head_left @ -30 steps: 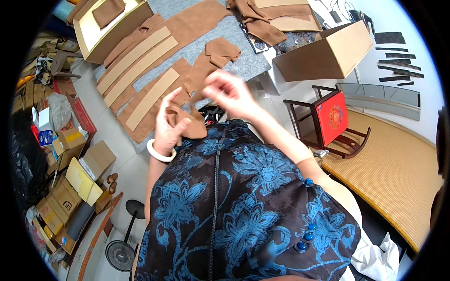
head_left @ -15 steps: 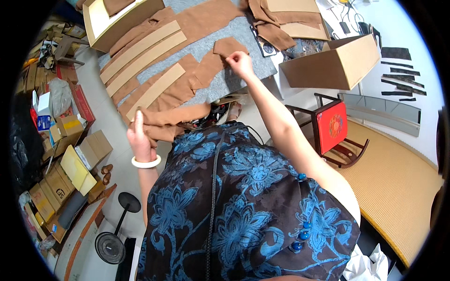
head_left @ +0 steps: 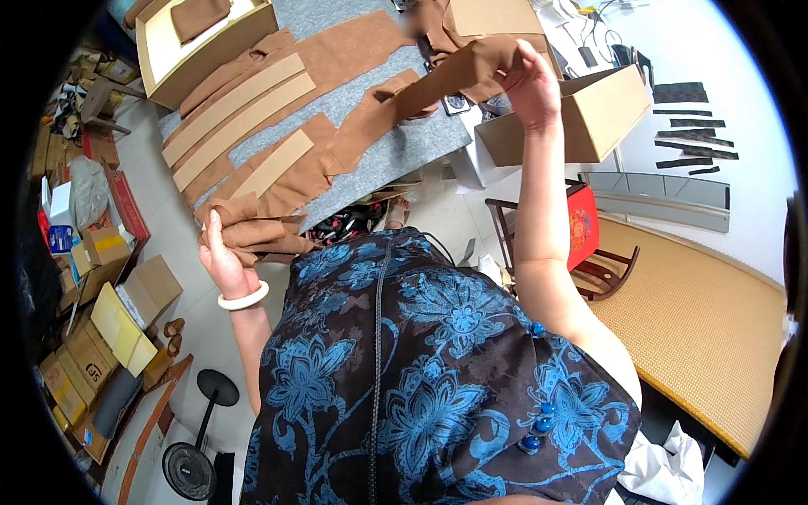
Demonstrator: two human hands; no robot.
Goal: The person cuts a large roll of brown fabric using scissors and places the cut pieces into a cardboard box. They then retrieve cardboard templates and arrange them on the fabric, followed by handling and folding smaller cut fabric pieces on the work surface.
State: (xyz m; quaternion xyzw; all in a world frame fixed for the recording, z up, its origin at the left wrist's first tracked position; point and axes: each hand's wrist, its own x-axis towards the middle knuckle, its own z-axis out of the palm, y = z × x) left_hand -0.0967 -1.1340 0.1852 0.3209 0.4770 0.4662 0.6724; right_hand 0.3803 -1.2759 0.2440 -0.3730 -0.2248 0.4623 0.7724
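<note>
My left hand (head_left: 227,252) grips bunched brown fabric (head_left: 252,236) at the near-left corner of the grey felt-covered table (head_left: 421,151), its thumb upright against the cloth. My right hand (head_left: 530,88) is raised toward the upper right, fingers closed on a long brown fabric strip (head_left: 446,71) stretched diagonally over the table. More brown pieces lie flat there, with pale beige strips (head_left: 236,101) on top. At the back right, another heap of brown fabric is partly hidden behind the held strip. My left wrist has a white bangle; my body below is in blue-flowered dark clothing.
Open cardboard boxes stand at the back left (head_left: 202,63) and right (head_left: 614,114). A red-seated wooden chair (head_left: 581,227) and yellow woven surface (head_left: 690,320) are on my right. Stacked cardboard and bags (head_left: 84,345) line the left side, with a black round-based stand (head_left: 185,471) lower down.
My hands have moved apart: the left went down-left with the bunched cloth, the right went up-right to the table and now lifts the strip higher and farther right.
</note>
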